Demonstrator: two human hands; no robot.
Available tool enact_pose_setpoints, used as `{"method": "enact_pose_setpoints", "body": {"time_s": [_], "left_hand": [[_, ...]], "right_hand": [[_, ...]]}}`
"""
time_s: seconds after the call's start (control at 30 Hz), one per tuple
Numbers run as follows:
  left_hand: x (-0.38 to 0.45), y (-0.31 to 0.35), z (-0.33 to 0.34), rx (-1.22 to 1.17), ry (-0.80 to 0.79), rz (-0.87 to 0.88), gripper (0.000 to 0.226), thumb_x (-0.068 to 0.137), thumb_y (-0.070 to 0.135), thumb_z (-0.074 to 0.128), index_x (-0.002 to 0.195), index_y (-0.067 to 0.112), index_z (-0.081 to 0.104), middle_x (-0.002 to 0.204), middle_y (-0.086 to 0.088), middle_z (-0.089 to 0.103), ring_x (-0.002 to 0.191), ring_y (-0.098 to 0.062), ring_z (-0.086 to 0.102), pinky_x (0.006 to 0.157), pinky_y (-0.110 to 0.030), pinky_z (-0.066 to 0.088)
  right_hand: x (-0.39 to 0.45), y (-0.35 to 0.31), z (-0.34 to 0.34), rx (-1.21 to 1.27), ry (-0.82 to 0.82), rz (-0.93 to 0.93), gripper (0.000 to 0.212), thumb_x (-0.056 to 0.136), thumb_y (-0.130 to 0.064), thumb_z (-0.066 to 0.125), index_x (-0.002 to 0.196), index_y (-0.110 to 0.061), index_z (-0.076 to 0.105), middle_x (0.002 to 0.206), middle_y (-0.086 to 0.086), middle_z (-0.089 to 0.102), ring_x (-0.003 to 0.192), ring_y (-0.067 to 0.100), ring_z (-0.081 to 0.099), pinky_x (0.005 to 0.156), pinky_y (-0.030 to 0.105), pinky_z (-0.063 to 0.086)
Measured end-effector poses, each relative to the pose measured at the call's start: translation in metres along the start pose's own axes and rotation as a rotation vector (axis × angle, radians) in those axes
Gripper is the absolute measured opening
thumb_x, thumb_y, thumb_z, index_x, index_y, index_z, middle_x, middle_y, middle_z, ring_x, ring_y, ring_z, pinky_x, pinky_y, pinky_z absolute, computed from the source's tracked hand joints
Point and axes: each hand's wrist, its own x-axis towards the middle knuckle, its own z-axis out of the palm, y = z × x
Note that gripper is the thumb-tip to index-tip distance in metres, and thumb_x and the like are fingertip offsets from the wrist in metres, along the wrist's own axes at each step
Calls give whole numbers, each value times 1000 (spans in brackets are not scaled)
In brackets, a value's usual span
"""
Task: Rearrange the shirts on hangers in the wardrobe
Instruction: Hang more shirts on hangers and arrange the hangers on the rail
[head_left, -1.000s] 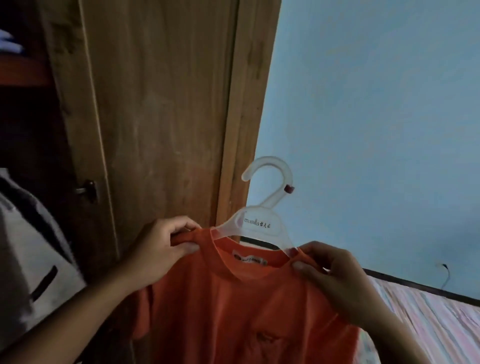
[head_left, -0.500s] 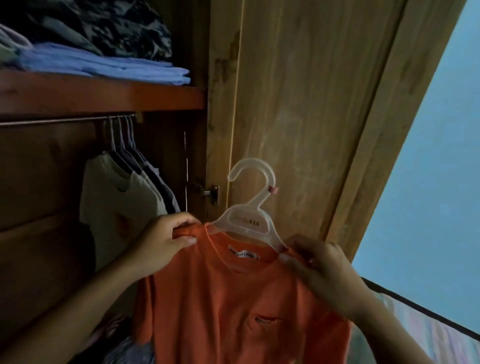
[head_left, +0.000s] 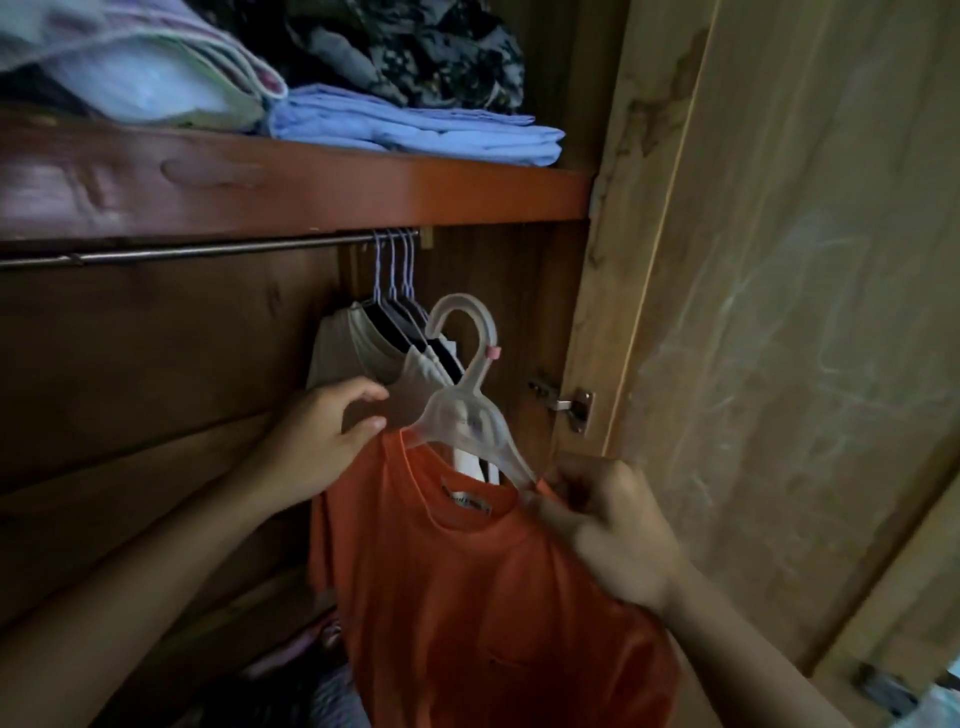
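Two bare forearms reach up from the bottom of the view into an open wooden wardrobe. Nearest, the right hand, blurred, pinches the right shoulder of an orange T-shirt where it meets the arm of a translucent plastic hanger. The shirt hangs from that hanger, held in the air below the rail, its white neck label facing the viewer and its body dropping out of the bottom of the view. The left hand is at the shirt's left shoulder, thumb and fingers loosely parted; whether they actually grip the cloth cannot be told. The hanger's hook points up and is hooked on nothing, with a small pink tag on its stem. Just behind it, a few pale and dark shirts hang bunched together on thin wire hangers at the right end of a metal rail. Above the rail runs a reddish wooden shelf holding folded light blue cloth, a pale bundle and dark patterned fabric. To the right stands the open wardrobe door, with a metal hinge near its inner edge.
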Motion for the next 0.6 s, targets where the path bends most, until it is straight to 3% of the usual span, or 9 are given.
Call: {"method": "enact_pose_setpoints", "body": {"time_s": [0.03,0.1,0.17,0.2,0.27,0.43,0.6], "left_hand": [[3,-2,-6,43,49,-16,27,91,13,67,117,18,66,114,1,68,105,-3,59,84,-6,38],[10,-4,-17,152,140,-55,34,92,19,65,126,18,62,116,-5,67,108,-17,62,79,-10,40],[19,-7,-27,320,203,-52,48,93,22,62,139,15,52,140,-11,56,130,-25,50,102,-25,39],[24,-9,-32,428,221,-38,56,93,24,61,145,11,45,151,-12,44,141,-25,37,114,-31,30],[35,-14,-40,624,244,-11,70,92,27,61,152,7,30,161,-13,24,150,-24,16,121,-37,15],[55,-36,-53,822,232,-151,90,89,31,63,156,7,9,165,-10,3,152,-24,-4,120,-41,3],[65,-45,-57,898,221,-267,92,90,35,61,156,7,4,165,-11,-4,151,-25,-12,120,-43,-5]], "right_hand": [[8,-1,8,7,-7,-3,30,86,-31,72,61,-42,58,58,-18,56,56,0,53,54,14,35],[26,0,24,15,-36,12,19,84,-33,70,66,-32,65,60,-13,61,59,0,57,57,22,41],[46,1,40,13,-58,42,16,83,-33,68,73,-22,70,65,-5,66,64,4,61,61,31,47],[57,1,49,19,-60,50,18,83,-33,68,73,-19,71,66,-3,67,66,7,63,62,33,48],[78,-2,64,8,-53,44,25,83,-35,65,71,-14,69,67,1,66,71,17,65,63,33,48],[131,-10,92,-56,3,26,31,86,-32,59,69,-7,63,76,14,66,82,36,64,62,29,37],[178,-25,99,-16,46,80,24,80,-26,59,84,-5,70,94,19,69,89,41,65,66,31,43]]}}
